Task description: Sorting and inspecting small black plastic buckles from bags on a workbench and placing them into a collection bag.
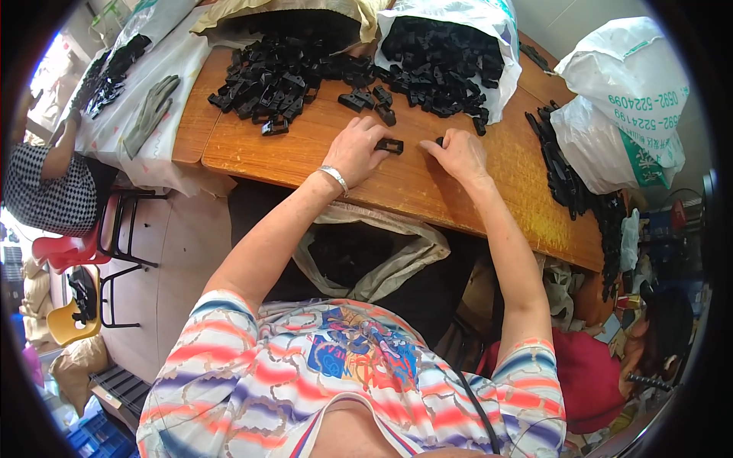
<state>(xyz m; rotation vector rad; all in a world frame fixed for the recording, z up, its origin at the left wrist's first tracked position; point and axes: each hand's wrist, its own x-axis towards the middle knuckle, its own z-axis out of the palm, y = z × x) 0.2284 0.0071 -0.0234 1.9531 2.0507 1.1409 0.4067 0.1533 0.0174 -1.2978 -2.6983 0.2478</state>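
Observation:
My left hand [357,154], with a silver bracelet at its wrist, is closed on a small black plastic part [392,146] with an opening in its middle. It is held just above the wooden table [267,156], near the front edge. To its right my right hand [461,156] is closed, its thumb and fingers pinching a small black piece [440,141] that is mostly hidden. Beyond my hands, a heap of similar black parts [267,76] spills from a tan sack [229,19]. Another heap [439,65] comes out of a white sack [510,76].
An open cloth sack [412,246] with dark contents sits at my lap under the table edge. White plastic bags [592,145] and long black parts [553,172] are at the right. At the left are a grey glove [151,116] and another person in checked clothing [50,187].

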